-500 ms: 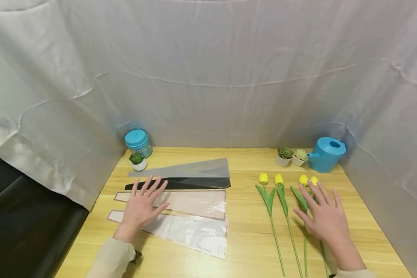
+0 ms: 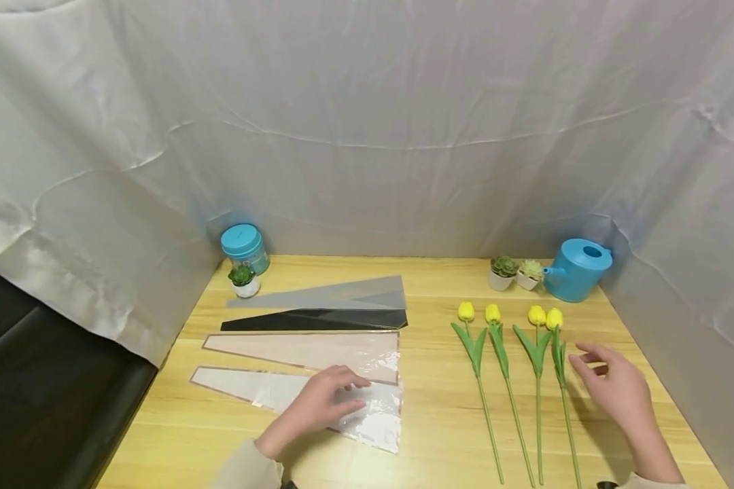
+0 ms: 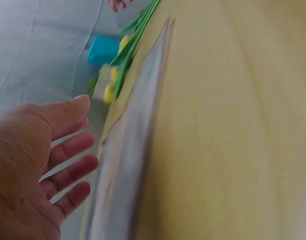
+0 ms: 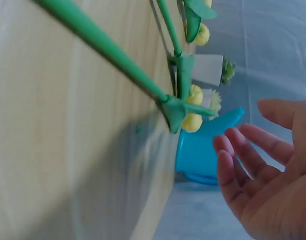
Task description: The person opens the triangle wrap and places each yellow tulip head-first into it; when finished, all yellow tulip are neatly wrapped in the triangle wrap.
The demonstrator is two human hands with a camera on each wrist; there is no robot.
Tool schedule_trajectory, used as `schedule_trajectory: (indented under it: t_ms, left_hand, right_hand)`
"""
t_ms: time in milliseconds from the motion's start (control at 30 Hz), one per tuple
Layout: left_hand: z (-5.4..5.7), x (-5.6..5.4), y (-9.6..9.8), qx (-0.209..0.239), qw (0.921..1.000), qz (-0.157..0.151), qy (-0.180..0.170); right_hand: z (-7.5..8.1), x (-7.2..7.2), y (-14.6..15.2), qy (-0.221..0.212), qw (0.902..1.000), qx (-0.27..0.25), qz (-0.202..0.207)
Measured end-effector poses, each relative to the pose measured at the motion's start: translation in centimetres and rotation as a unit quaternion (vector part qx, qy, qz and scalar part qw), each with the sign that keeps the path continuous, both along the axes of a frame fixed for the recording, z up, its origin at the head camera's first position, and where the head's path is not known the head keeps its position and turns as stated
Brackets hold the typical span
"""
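My left hand [image 2: 319,402] hovers above the lowest clear wrapping sleeve [image 2: 269,390], fingers relaxed and holding nothing. Over that sleeve lie a pinkish sleeve [image 2: 318,350], a black sleeve [image 2: 342,319] and a grey sleeve [image 2: 342,293], all tapering to the left. My right hand [image 2: 618,388] is just right of the rightmost yellow tulip [image 2: 554,318], its fingers loosely bent with nothing between them. Several long-stemmed tulips lie side by side, among them the leftmost tulip [image 2: 466,312]. In the right wrist view the open palm [image 4: 277,200] shows beside the blue watering can [image 4: 197,155].
At the back left a jar with a blue lid [image 2: 242,239] stands behind a small potted succulent [image 2: 245,280]. Two more succulents [image 2: 503,270] sit at the back right by the watering can [image 2: 578,269]. Grey curtains [image 2: 367,136] enclose the wooden table [image 2: 428,380].
My left hand has moved right and nearer to me, from the sleeves' narrow ends toward their wide ends. The right hand has shifted right, off the tulips; the fingers of both are less spread.
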State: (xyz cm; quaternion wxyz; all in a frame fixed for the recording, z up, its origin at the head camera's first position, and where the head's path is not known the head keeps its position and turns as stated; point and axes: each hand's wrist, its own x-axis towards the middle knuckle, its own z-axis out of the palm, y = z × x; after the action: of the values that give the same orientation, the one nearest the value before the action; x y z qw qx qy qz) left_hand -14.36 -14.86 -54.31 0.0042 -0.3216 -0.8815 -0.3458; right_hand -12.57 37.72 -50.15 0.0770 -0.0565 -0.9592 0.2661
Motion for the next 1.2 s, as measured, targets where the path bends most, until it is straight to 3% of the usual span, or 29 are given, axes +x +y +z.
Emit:
schedule_trajectory:
  t_ms: [100, 200, 467, 767, 1000, 1200]
  left_hand:
    - [-0.7, 0.3, 1.3, 0.015, 0.9991, -0.02, -0.033]
    - [-1.7, 0.5, 2.0, 0.028, 0.9985, -0.028, -0.039]
    - [-2.9, 0.3, 3.0, 0.064, 0.9954, -0.012, -0.07]
    - [-3.6, 0.1, 3.3, 0.083, 0.9951, -0.008, -0.054]
    - [-3.8, 0.4, 3.4, 0.103, 0.9894, 0.02, -0.1]
    - [-3.9, 0.3, 3.5, 0.117, 0.9859, 0.022, -0.118]
  right_hand:
    - [-0.3, 0.2, 0.6, -0.045, 0.9987, -0.022, 0.003]
    - [-0.7, 0.3, 0.9, -0.099, 0.994, -0.044, 0.011]
    - [-1.8, 0.6, 0.7, -0.191, 0.9772, -0.093, 0.005]
    - [-2.1, 0.9, 0.6, -0.203, 0.9725, -0.115, 0.006]
    - [-2.5, 0.6, 0.5, -0.207, 0.9681, -0.141, 0.003]
    - [-2.6, 0.4, 0.5, -0.207, 0.9634, -0.17, -0.012]
